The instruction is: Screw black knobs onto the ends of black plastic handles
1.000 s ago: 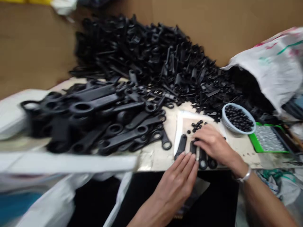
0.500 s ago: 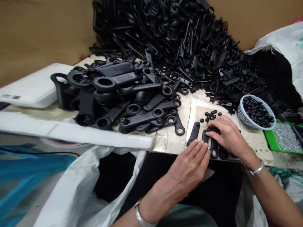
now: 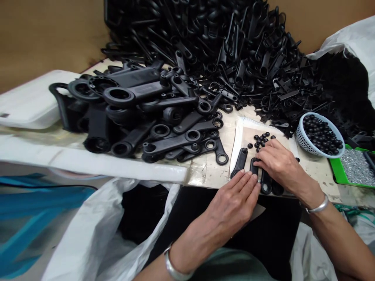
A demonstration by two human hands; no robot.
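My left hand [image 3: 231, 205] lies with straight fingers across the near ends of a black plastic arm [image 3: 241, 159] and a second black arm [image 3: 254, 167]. My right hand [image 3: 279, 166] bends over the far end of that second arm, thumb and fingertips drawn together; what they pinch is hidden. Partly under the right hand is a third black arm [image 3: 266, 184] with a round end. These arms lie side by side at the near edge of a white-edged mat [image 3: 238, 134]. Just beyond my right fingers are several small black balls [image 3: 262, 139].
A pale blue basket [image 3: 301, 134] of black balls stands right of the mat, beside a green tray [image 3: 336, 175] of small shiny metal pieces. Large black plastic parts [image 3: 172, 144] heap up at left and behind. A white sack [image 3: 88, 226] hangs open below the table edge.
My right thumb and fingertips have closed a little over the far end of the second arm. My left hand stays in place. The view has shifted slightly.
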